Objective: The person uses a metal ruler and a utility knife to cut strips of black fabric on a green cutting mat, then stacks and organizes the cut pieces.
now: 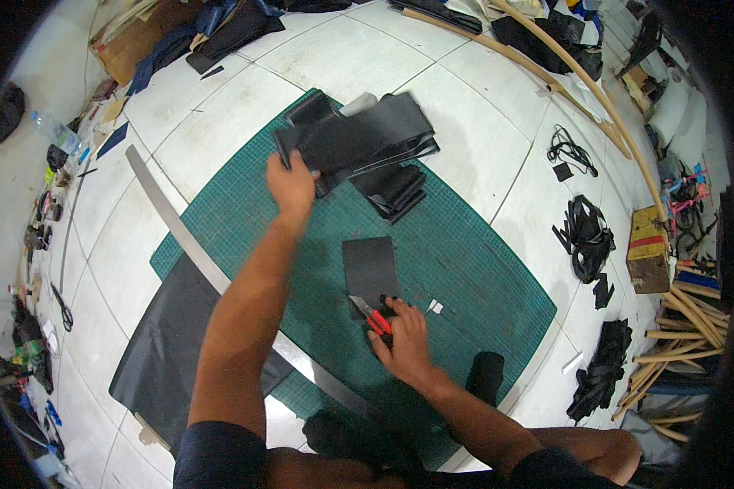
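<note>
My left hand (290,184) reaches forward and grips the near edge of a stack of black fabric pieces (359,134) at the far side of the green cutting mat (465,261). My right hand (401,341) rests on the mat close to me, holding a red-handled cutter (369,314) whose blade points at a small black rectangular fabric piece (369,267). A second, smaller pile of folded black pieces (395,191) lies just right of my left hand.
A long metal ruler (189,244) lies diagonally across the mat's left edge. A large black fabric sheet (167,350) lies on the white tiled floor at lower left. Black straps (585,236), a wooden box (648,248), bamboo sticks (685,318) and scissors (61,306) surround the area.
</note>
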Demonstrator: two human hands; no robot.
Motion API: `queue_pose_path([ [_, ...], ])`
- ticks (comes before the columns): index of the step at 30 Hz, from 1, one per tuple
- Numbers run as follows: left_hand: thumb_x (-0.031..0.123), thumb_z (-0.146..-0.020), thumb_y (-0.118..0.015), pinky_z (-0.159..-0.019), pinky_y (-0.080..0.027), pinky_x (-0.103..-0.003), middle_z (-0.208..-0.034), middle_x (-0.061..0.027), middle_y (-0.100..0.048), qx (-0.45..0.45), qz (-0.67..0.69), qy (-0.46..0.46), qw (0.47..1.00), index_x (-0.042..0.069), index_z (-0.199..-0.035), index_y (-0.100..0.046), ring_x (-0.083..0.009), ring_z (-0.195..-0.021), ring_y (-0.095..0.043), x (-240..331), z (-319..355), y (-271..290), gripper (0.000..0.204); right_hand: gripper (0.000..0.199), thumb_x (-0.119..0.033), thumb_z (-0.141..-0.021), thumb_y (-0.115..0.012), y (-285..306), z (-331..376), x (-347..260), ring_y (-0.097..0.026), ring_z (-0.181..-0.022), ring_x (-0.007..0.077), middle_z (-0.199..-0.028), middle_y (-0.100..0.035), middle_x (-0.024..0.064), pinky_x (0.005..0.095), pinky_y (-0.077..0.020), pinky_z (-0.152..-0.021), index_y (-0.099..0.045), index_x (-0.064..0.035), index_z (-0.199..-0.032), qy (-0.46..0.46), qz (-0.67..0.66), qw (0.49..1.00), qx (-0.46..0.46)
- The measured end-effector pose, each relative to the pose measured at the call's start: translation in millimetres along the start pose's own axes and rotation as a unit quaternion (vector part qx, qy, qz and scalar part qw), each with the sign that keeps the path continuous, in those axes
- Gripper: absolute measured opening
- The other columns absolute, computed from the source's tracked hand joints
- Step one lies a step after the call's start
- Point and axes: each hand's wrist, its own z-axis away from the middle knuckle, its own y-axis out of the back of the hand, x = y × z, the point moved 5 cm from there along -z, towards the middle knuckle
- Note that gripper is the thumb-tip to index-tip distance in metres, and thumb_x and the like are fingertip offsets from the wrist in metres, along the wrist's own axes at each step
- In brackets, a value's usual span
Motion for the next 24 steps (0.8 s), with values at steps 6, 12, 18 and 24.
queue_pose_path([
  [6, 0.037, -0.083, -0.076, -0.097, -0.044, -0.046, -0.118, -0.0235, -0.053, 0.031, -0.383, -0.172, 0.907, -0.001, -0.131, -0.053, -0.0392, -0.115, -0.051, 12.9, 50.4, 26.5, 0.065, 0.036, -0.024, -0.091, -0.069, -22.7, 35.7, -6.8, -0.053, -0.117, 0.0420, -0.131, -0.052, 0.0258, 0.0505, -0.0422, -0.093, -0.053, 0.0009, -0.111, -0.074, -0.122, 0.988, -0.064],
  [12, 0.027, -0.083, -0.076, -0.093, -0.047, -0.047, -0.118, -0.0203, -0.056, 0.043, -0.389, -0.142, 0.909, 0.003, -0.124, -0.059, -0.0392, -0.104, -0.059, -11.8, 86.2, 204.7, 0.050, 0.041, -0.027, -0.091, -0.070, -65.2, 48.1, -42.8, -0.060, -0.099, 0.0362, -0.111, -0.055, 0.0198, 0.0447, -0.0495, -0.081, -0.050, 0.0001, -0.114, -0.177, -0.196, 0.931, -0.251],
  [18, 0.033, -0.081, -0.076, -0.103, -0.044, -0.048, -0.139, -0.0178, -0.052, -0.087, -0.627, 0.001, 0.774, 0.010, -0.132, -0.059, -0.0381, -0.128, -0.049, -16.0, 194.2, 318.9, 0.058, 0.051, -0.029, -0.083, -0.078, -69.8, 47.5, -82.9, -0.059, -0.101, 0.0377, -0.109, -0.053, 0.0178, 0.0467, -0.0507, -0.084, -0.049, -0.0017, -0.115, -0.021, -0.056, 0.971, -0.230],
  [24, 0.044, -0.079, -0.079, -0.115, -0.037, -0.046, -0.157, -0.0159, -0.035, -0.180, -0.580, 0.076, 0.791, 0.015, -0.150, -0.043, -0.0374, -0.143, -0.035, -26.2, 207.8, 335.5, 0.085, 0.051, -0.023, -0.077, -0.081, -86.9, 46.3, -91.0, -0.057, -0.104, 0.0387, -0.111, -0.052, 0.0179, 0.0493, -0.0503, -0.085, -0.049, -0.0026, -0.111, -0.013, -0.041, 0.969, -0.243],
])
